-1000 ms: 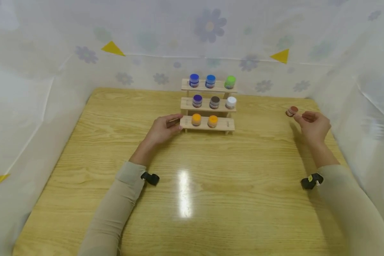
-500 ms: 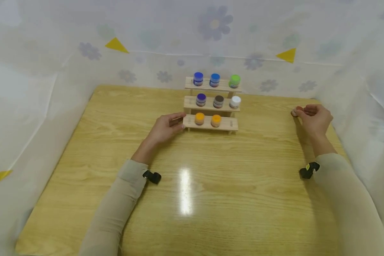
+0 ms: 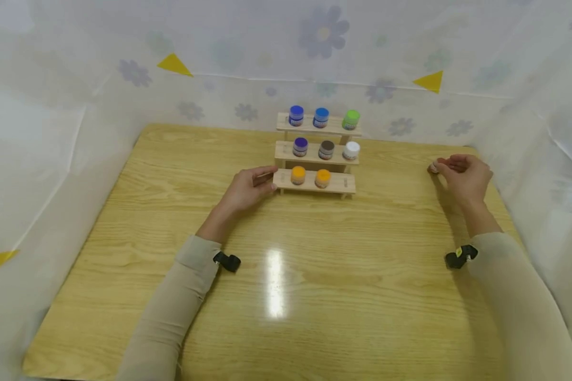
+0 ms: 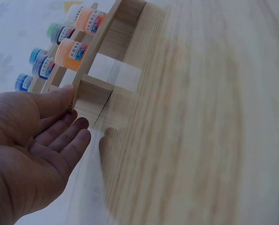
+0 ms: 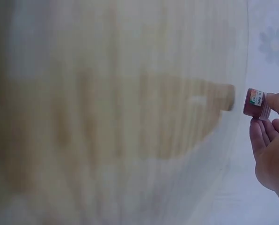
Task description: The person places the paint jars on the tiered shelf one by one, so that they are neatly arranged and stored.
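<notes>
A three-tier wooden stepped rack (image 3: 336, 185) stands near the back of the table, bearing several small paint jars. My left hand (image 3: 245, 191) holds the left end of its lowest tier, the thumb and index finger at the board's edge. On that tier sit two orange jars, one orange jar (image 3: 297, 175) nearer my hand. At far right my right hand (image 3: 469, 180) pinches a reddish-brown paint jar (image 5: 256, 103) by its lid end between thumb and fingers. In the right wrist view this jar hangs off the table, its shadow on the wood.
The middle tier bears a purple jar (image 3: 300, 147), a dark brown jar (image 3: 326, 150) and a white jar (image 3: 351, 151). Above them are two blue jars and a green jar (image 3: 351, 120). Wood-grain table (image 3: 343, 296); flowered white sheeting (image 3: 219, 58) encloses its back and sides.
My right hand has closed its fingers on the reddish-brown jar and shifted it slightly to the left. The left hand stays at the rack; the head view has shifted a little.
</notes>
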Demonstrator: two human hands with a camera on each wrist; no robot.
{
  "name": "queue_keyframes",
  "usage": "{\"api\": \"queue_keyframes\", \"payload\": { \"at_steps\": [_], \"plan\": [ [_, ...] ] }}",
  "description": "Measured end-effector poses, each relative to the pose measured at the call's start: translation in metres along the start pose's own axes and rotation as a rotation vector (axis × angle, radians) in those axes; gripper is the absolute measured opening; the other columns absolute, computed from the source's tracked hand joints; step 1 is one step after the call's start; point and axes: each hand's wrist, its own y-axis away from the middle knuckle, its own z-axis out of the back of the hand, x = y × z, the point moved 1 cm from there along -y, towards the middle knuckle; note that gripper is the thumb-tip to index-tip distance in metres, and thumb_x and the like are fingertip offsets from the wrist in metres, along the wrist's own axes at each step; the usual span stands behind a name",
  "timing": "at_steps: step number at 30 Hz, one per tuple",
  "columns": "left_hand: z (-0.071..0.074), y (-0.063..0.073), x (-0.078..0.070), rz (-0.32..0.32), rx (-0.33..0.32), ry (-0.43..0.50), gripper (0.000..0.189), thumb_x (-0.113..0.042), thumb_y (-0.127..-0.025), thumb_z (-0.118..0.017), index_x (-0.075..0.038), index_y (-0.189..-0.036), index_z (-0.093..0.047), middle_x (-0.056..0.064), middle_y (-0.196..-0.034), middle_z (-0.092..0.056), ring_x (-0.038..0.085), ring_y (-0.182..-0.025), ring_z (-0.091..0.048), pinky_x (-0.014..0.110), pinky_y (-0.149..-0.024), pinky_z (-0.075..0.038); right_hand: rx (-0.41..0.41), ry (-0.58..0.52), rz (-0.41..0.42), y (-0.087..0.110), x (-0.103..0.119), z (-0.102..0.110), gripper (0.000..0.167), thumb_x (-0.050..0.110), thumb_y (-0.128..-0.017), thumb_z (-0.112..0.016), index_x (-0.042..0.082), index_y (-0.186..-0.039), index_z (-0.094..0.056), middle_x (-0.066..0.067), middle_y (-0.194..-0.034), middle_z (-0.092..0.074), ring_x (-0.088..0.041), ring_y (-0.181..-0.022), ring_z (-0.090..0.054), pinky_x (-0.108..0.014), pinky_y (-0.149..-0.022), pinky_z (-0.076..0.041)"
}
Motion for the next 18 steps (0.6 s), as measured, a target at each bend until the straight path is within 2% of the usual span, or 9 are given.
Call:
{"api": "queue_keyframes", "payload": {
  "at_steps": [3, 8, 14, 18],
  "plan": [
    [-0.003, 0.000, -0.001, 0.014, 0.005, 0.010, 0.050, -0.014, -0.106, -0.067, -0.014, -0.155, -0.056, 0.006, -0.159, -0.053, 0.023, -0.144, -0.054, 0.034, -0.112, -0.053, 0.025, -0.044, 0.071, 0.010, 0.006, -0.002, 0.050, 0.029, -0.096, -0.080, 0.003, -0.136, -0.065, 0.010, -0.114, -0.075, 0.007, -0.092, -0.065, -0.005, -0.082, -0.052],
    [-0.001, -0.001, -0.003, 0.017, 0.011, 0.009, 0.051, -0.015, -0.106, -0.067, -0.013, -0.156, -0.055, 0.006, -0.160, -0.053, 0.023, -0.145, -0.053, 0.034, -0.113, -0.052, 0.068, -0.064, 0.214, 0.027, 0.028, -0.021, 0.043, 0.022, -0.096, -0.082, 0.000, -0.131, -0.069, -0.002, -0.117, -0.078, 0.006, -0.095, -0.068, -0.005, -0.082, -0.054],
    [0.001, -0.001, -0.004, 0.007, 0.013, 0.000, 0.051, -0.014, -0.106, -0.067, -0.012, -0.156, -0.055, 0.006, -0.159, -0.053, 0.023, -0.145, -0.053, 0.036, -0.114, -0.052, 0.143, -0.079, 0.432, 0.051, 0.059, -0.052, 0.035, 0.003, -0.096, -0.079, -0.006, -0.128, -0.070, -0.022, -0.117, -0.076, 0.006, -0.098, -0.068, -0.007, -0.087, -0.054],
    [0.000, 0.000, -0.003, -0.004, 0.012, -0.008, 0.051, -0.013, -0.106, -0.068, -0.011, -0.155, -0.055, 0.007, -0.159, -0.054, 0.023, -0.145, -0.053, 0.036, -0.113, -0.053, 0.203, -0.115, 0.577, 0.068, 0.079, -0.070, 0.034, -0.007, -0.091, -0.080, -0.006, -0.124, -0.072, -0.026, -0.113, -0.074, 0.003, -0.099, -0.069, -0.011, -0.089, -0.057]
  ]
}}
